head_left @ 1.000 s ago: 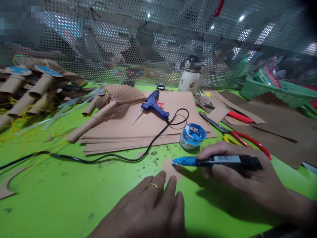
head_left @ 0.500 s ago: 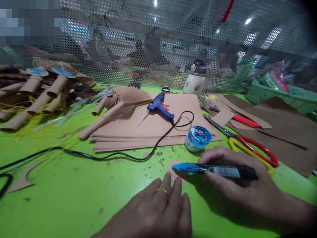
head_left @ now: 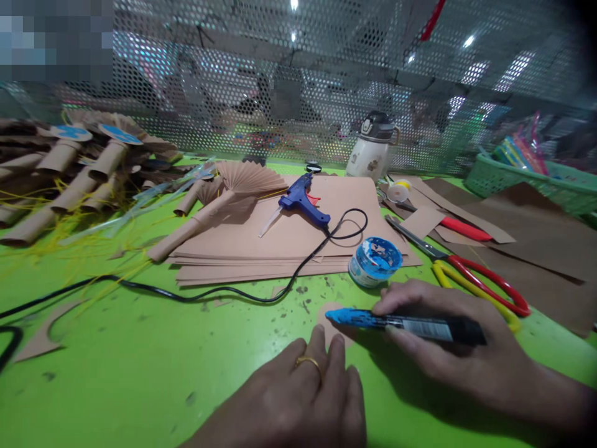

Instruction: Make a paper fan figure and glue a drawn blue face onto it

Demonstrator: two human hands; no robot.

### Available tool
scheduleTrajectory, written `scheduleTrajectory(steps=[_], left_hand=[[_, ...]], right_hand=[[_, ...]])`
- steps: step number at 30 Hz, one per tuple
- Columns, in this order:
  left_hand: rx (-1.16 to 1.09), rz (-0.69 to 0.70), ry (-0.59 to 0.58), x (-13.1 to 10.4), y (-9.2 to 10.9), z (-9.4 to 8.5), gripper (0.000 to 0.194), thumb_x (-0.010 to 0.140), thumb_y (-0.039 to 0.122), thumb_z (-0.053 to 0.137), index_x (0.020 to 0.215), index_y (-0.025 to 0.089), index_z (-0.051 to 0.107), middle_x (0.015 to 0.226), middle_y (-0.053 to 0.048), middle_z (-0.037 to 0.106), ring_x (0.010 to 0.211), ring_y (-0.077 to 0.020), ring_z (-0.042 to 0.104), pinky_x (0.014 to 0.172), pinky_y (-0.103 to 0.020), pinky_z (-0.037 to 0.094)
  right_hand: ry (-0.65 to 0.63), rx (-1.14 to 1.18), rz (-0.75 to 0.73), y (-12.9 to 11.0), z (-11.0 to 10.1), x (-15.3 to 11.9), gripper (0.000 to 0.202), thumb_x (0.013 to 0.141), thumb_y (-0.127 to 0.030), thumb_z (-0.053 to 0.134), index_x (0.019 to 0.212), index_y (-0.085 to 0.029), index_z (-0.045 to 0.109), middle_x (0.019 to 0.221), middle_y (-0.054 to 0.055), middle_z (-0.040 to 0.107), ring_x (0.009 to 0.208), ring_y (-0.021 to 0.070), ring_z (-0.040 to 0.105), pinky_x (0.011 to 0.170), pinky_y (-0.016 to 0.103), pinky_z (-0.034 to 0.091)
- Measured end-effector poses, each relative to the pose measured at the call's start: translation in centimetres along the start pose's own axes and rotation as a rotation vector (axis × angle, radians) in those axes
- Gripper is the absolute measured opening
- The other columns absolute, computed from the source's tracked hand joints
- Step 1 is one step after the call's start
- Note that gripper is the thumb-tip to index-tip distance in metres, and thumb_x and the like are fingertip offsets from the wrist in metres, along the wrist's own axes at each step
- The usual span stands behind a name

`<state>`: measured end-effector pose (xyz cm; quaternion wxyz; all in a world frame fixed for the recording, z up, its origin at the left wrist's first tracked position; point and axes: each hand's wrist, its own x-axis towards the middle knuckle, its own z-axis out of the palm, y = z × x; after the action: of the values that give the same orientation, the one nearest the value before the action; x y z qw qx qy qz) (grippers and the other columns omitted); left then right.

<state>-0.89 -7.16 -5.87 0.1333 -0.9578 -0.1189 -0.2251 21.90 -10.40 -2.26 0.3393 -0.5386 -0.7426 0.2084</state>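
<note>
- Left hand point(head_left: 303, 398), ringed, fingers narrowly together, their tips on the small rounded paper piece point(head_left: 332, 318) lying flat on the glossy, speckled green table point(head_left: 140, 373).
- Right hand point(head_left: 457, 342): fingers pinched around a smooth black marker point(head_left: 420, 325), its tapered end coated blue, over that piece.
- Beyond: a squat paint tub point(head_left: 373, 264), crusted blue; red-and-yellow-handled scissors point(head_left: 436, 252).
- Farther: a plastic glue gun point(head_left: 303, 202) on stacked matte brown paper point(head_left: 233, 246), beside a pleated paper fan point(head_left: 247, 177).

The table point(head_left: 153, 373) is smooth and glossy, speckled mid-frame; the sheets point(head_left: 345, 193) on it are matt brown paper. The glue gun point(head_left: 301, 202) looks like plastic, the scissors' blades point(head_left: 415, 239) bare metal, their handles point(head_left: 489, 283) shiny plastic.
</note>
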Motion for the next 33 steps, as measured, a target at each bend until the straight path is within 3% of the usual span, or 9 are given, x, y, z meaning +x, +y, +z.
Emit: scheduleTrajectory(steps=[6, 12, 19, 26, 33], left_hand=[[0.021, 0.003, -0.007, 0.12, -0.12, 0.00, 0.023, 0.089, 0.010, 0.041, 0.103, 0.013, 0.058, 0.108, -0.011, 0.068, 0.105, -0.0251, 0.064, 0.084, -0.035, 0.054], [0.010, -0.014, -0.009, 0.01, 0.03, 0.13, 0.027, 0.090, 0.009, 0.036, 0.101, 0.013, 0.059, 0.106, -0.012, 0.069, 0.103, -0.0257, 0.065, 0.081, -0.035, 0.055], [0.025, -0.019, 0.006, -0.02, 0.11, 0.35, 0.020, 0.090, 0.016, 0.044, 0.104, 0.015, 0.058, 0.108, -0.011, 0.068, 0.106, -0.0227, 0.063, 0.089, -0.032, 0.052], [0.020, -0.024, 0.009, -0.06, 0.05, 0.25, 0.021, 0.090, 0.013, 0.042, 0.102, 0.015, 0.060, 0.109, -0.009, 0.069, 0.103, -0.0231, 0.064, 0.086, -0.033, 0.053], [0.002, -0.012, -0.012, -0.09, -0.06, 0.21, 0.025, 0.091, 0.011, 0.039, 0.105, 0.014, 0.060, 0.112, -0.010, 0.067, 0.106, -0.0258, 0.063, 0.084, -0.036, 0.053]], right_hand=[[0.022, -0.003, -0.004, 0.14, -0.06, -0.14, 0.012, 0.080, -0.017, 0.062, 0.089, -0.024, 0.064, 0.065, 0.000, 0.069, 0.057, 0.0183, 0.067, 0.038, 0.023, 0.044], [0.029, -0.024, -0.015, 0.07, -0.15, -0.05, 0.012, 0.078, -0.016, 0.062, 0.087, -0.024, 0.064, 0.074, 0.002, 0.073, 0.069, 0.0216, 0.071, 0.038, 0.023, 0.045], [0.015, 0.010, 0.023, 0.08, -0.13, -0.09, 0.011, 0.078, -0.018, 0.062, 0.087, -0.025, 0.065, 0.061, -0.001, 0.068, 0.055, 0.0189, 0.067, 0.036, 0.024, 0.045], [0.041, -0.016, 0.013, -0.07, -0.24, -0.13, 0.012, 0.078, -0.015, 0.062, 0.085, -0.024, 0.065, 0.070, 0.001, 0.072, 0.063, 0.0189, 0.069, 0.038, 0.021, 0.045], [0.026, 0.006, 0.032, -0.17, -0.17, 0.06, 0.012, 0.077, -0.015, 0.062, 0.084, -0.023, 0.066, 0.066, 0.001, 0.070, 0.064, 0.0187, 0.069, 0.037, 0.020, 0.043]])
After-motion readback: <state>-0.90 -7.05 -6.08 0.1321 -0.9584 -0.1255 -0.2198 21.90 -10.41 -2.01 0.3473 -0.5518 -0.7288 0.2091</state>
